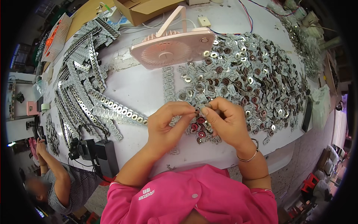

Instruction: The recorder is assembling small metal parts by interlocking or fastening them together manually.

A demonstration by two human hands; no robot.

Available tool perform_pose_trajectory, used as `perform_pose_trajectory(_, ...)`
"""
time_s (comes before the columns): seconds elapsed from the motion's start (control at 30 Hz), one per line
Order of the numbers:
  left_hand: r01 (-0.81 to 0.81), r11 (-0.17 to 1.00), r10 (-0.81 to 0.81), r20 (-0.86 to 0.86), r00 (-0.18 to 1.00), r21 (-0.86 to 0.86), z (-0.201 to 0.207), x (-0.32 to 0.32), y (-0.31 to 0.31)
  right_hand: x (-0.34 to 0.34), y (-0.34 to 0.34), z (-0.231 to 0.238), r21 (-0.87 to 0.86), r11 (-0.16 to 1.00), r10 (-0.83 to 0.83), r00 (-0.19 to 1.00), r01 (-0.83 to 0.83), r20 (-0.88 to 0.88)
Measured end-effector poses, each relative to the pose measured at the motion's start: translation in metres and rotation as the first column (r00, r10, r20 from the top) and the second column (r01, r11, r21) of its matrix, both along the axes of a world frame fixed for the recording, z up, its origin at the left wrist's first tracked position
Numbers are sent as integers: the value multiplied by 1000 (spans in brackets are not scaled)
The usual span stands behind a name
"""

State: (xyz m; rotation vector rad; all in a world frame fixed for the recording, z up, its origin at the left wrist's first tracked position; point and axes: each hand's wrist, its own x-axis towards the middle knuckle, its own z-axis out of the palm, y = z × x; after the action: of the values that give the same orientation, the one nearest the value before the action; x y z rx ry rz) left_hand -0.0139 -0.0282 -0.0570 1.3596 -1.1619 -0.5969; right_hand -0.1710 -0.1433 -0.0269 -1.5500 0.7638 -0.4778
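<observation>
Both hands meet in front of me over the near edge of a big heap of small silvery metal parts (253,82), many with dark or reddish round centres. My left hand (168,123) is closed, thumb and forefinger pinched at a tiny piece too small to name. Close beside it, my right hand (228,121) pinches a small metal part (207,106) between thumb and fingers. The fingertips nearly touch. A row of similar flat metal parts (169,84) runs away behind my left hand, which partly hides it. Strips of joined metal parts (115,107) reach toward its left side.
A pink desk fan (167,52) stands beyond my hands. More strips (80,63) pile up at the left, near a black power bank with cables (106,155). Also around are a cardboard box (149,11), a white basket (56,39) and, lower left, another person (69,183).
</observation>
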Motion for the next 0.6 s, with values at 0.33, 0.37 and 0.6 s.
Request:
perform_pose_trajectory(0.33,104,991,-36,-569,822,88,8,4,1,-5,-6,-3,-74,989,132,991,-129,32)
perform_pose_trajectory(0.37,110,991,-47,-557,829,80,8,5,2,-6,-7,-2,3,988,155,987,-155,30)
perform_pose_trajectory(0.6,199,972,-128,-432,893,122,10,14,5,-7,-10,-2,111,972,205,978,-209,45)
